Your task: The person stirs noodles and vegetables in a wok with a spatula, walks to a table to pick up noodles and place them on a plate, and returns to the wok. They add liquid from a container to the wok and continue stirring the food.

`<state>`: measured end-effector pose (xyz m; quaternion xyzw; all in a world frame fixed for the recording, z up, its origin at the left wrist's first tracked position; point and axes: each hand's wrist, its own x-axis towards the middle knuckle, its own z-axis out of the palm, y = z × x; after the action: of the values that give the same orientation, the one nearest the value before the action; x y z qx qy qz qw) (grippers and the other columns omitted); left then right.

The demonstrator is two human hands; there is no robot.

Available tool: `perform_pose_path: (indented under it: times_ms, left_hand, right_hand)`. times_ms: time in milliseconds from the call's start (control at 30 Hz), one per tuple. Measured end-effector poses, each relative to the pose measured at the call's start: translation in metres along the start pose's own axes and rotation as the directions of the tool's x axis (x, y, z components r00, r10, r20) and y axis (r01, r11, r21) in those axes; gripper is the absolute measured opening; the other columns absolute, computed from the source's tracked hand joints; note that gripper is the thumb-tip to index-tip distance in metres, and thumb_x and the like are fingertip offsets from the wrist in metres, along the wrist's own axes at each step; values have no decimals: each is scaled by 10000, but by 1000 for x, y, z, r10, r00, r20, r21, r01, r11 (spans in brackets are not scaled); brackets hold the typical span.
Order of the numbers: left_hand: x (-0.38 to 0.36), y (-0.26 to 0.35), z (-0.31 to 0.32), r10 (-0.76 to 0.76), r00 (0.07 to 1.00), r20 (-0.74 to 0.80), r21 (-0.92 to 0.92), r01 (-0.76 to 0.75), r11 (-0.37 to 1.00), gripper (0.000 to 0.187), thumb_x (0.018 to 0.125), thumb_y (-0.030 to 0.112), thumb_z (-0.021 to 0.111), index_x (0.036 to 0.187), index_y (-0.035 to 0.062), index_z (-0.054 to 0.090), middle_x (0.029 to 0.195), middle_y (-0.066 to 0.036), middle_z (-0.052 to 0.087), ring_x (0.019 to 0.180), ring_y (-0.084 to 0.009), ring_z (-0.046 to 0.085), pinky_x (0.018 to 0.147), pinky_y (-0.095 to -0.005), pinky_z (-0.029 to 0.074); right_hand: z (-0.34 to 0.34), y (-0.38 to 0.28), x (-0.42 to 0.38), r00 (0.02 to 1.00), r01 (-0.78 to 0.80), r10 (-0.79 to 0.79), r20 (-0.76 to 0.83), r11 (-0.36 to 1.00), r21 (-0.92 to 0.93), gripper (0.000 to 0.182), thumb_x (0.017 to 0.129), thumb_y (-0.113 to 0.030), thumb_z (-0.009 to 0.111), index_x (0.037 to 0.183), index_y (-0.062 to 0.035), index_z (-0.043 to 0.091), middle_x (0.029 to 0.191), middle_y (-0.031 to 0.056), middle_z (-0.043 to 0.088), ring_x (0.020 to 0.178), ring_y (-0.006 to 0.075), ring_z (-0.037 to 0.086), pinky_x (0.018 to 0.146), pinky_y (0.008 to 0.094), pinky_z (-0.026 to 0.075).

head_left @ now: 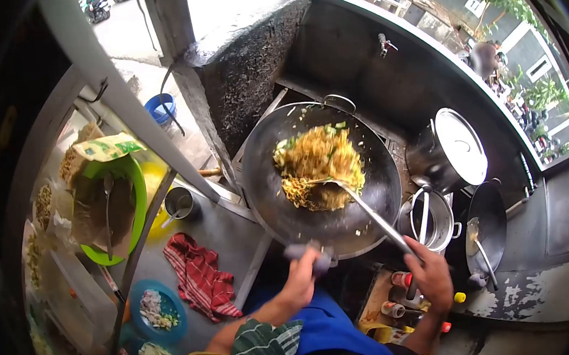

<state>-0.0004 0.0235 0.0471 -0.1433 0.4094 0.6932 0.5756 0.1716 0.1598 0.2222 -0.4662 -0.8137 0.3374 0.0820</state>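
Note:
A large dark wok (266, 199) holds noodles mixed with green pieces (316, 151), blurred by motion. My right hand (431, 269) is closed around the long metal handle of a wok spatula (376, 217), whose head is partly under the noodles. At the wok's near rim, my left hand (299, 281) is wrapped around a bunched grey cloth (319, 259). The cloth lies against the rim where a handle could be, but that handle is hidden. A loop handle (340, 101) shows on the wok's far side.
Right of the wok stand a lidded pot (461, 145), a smaller pot (437, 215) and a second wok (494, 210). Leftward are a red striped cloth (202, 276), a blue plate (179, 329) of chopped food and a green bowl (138, 190). Bottles (392, 309) stand below.

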Motion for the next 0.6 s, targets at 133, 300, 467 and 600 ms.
perform_pose_path:
  times_ms: [133, 300, 467, 600]
  left_hand:
    - [71, 7, 3, 151, 989, 1, 204, -148, 968, 132, 820, 197, 576, 912, 105, 555, 839, -12, 571, 677, -102, 515, 580, -254, 393]
    - [-13, -19, -27, -137, 960, -244, 71, 159, 985, 153, 763, 195, 598, 891, 116, 575, 762, 3, 583, 609, -90, 517, 509, -244, 354]
    - [37, 4, 8, 44, 999, -6, 54, -44, 998, 106, 771, 199, 604, 841, 126, 574, 750, 21, 567, 630, -79, 510, 515, -250, 348]
    - [53, -11, 6, 177, 984, -35, 124, -172, 977, 100, 785, 186, 593, 865, 129, 573, 772, 14, 577, 646, -81, 522, 525, -247, 366]
  right_hand:
    - [91, 45, 64, 971, 176, -186, -147, 981, -83, 355, 886, -142, 557, 1220, -23, 554, 1089, 222, 621, 1014, 369, 593, 853, 396, 460]
    - [37, 9, 18, 977, 103, -77, -201, 988, 118, 384, 884, -107, 556, 1259, -23, 541, 1106, 186, 637, 1018, 256, 614, 878, 339, 452]
    - [35, 20, -2, 999, -51, 51, 0, 999, 4, 367, 883, -126, 563, 1235, -27, 556, 1107, 203, 631, 1009, 283, 616, 866, 349, 464]
    - [125, 57, 56, 933, 224, -207, -295, 974, 24, 357, 892, -136, 557, 1236, -43, 553, 1081, 230, 621, 998, 377, 601, 858, 393, 464]
